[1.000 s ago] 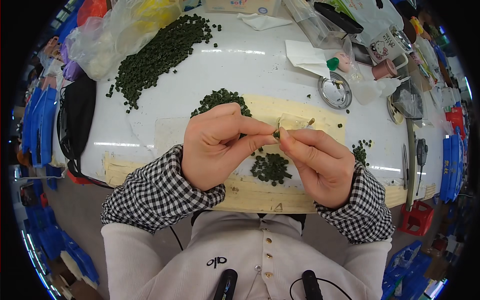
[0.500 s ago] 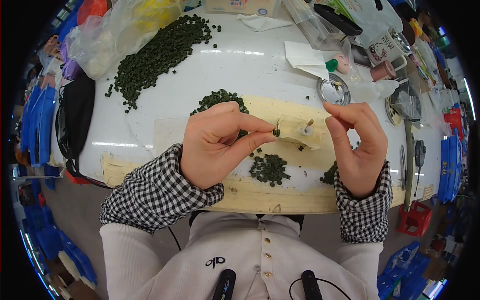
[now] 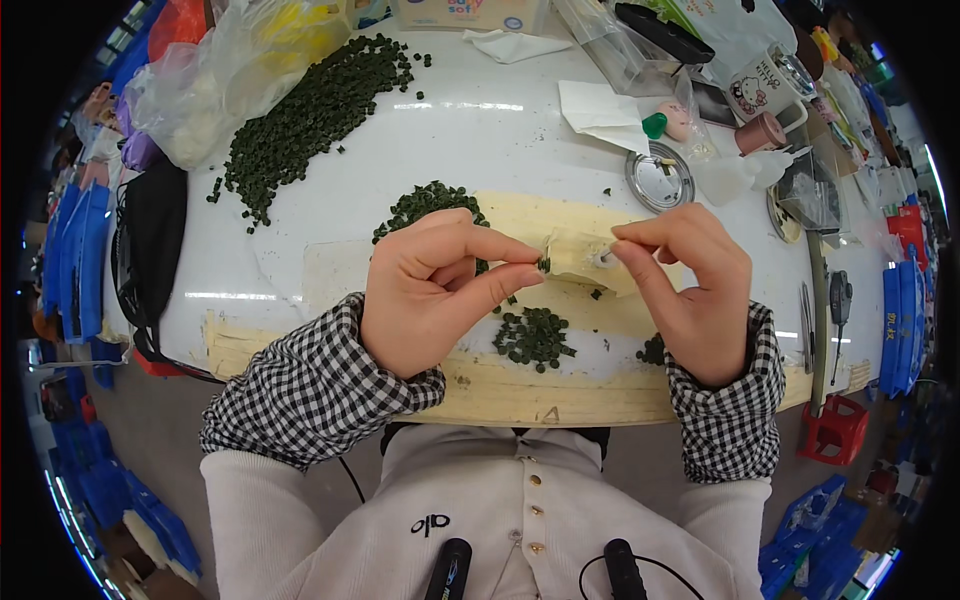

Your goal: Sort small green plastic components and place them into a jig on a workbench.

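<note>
My left hand [image 3: 420,290] pinches a small dark green piece [image 3: 543,265] between thumb and forefinger, at the left end of a block wrapped in yellowish tape [image 3: 573,252]. A thin stick [image 3: 605,256] stands up from a white spot on that block. My right hand [image 3: 700,295] has its thumb and forefinger closed around the stick's top, and its tip is hidden by the fingers. Close to me lies a small heap of green pieces [image 3: 533,338]. Another heap [image 3: 430,205] is partly behind my left hand, and a few more pieces [image 3: 652,350] lie by my right wrist.
A large pile of green pieces [image 3: 310,120] spreads at the far left beside plastic bags [image 3: 180,100]. Toward the right are a round metal dish [image 3: 660,180], white tissue [image 3: 602,115], a mug [image 3: 765,88], a pink spool [image 3: 760,134], tweezers [image 3: 806,325] and a screwdriver [image 3: 840,310].
My right hand has moved left, and its fingertips have closed on the stick of the taped block. My left hand still holds the green piece in nearly the same place.
</note>
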A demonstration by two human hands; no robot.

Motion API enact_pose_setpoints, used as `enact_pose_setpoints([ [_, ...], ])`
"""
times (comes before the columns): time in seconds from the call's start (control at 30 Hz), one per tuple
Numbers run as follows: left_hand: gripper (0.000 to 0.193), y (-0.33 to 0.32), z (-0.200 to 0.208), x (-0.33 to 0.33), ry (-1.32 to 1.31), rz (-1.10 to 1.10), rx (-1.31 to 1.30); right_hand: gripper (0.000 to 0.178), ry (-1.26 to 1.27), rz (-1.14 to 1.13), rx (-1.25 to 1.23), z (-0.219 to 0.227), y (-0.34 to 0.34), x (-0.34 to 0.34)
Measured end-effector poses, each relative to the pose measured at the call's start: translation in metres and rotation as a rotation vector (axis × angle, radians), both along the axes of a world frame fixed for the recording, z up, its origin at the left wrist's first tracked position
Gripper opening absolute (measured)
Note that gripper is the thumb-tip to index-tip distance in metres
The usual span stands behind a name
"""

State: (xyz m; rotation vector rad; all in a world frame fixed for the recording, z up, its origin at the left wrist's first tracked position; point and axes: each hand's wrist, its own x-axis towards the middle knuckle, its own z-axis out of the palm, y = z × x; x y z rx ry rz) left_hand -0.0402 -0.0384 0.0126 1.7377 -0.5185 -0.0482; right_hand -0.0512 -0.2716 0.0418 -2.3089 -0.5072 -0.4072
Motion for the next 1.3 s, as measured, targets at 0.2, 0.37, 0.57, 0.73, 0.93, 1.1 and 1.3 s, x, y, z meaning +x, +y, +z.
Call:
enact_pose_setpoints([
  [0.2, 0.015, -0.003, -0.005, -0.003, 0.050, -0.056, -0.020, 0.007, -0.111, 0.088, 0.337, 0.006, 0.001, -0.014],
  [0.37, 0.015, -0.002, -0.002, -0.004, -0.001, -0.089, 0.068, 0.015, 0.118, 0.258, 0.457, -0.002, 0.006, -0.017],
  [0.57, 0.015, -0.005, 0.001, -0.006, -0.101, -0.115, 0.096, 0.013, 0.201, 0.301, 0.560, -0.008, 0.015, -0.018],
  [0.73, 0.015, -0.004, -0.001, -0.005, -0.116, -0.117, 0.102, 0.013, 0.195, 0.305, 0.579, -0.008, 0.015, -0.017],
  [0.93, 0.016, -0.004, -0.002, -0.005, -0.111, -0.113, 0.106, 0.013, 0.191, 0.306, 0.560, -0.008, 0.014, -0.017],
  [1.1, 0.016, -0.004, -0.001, -0.006, -0.108, -0.110, 0.114, 0.013, 0.193, 0.315, 0.555, -0.008, 0.014, -0.017],
  [1.3, 0.017, -0.004, -0.002, -0.005, -0.109, -0.109, 0.105, 0.014, 0.194, 0.301, 0.569, -0.008, 0.014, -0.017],
])
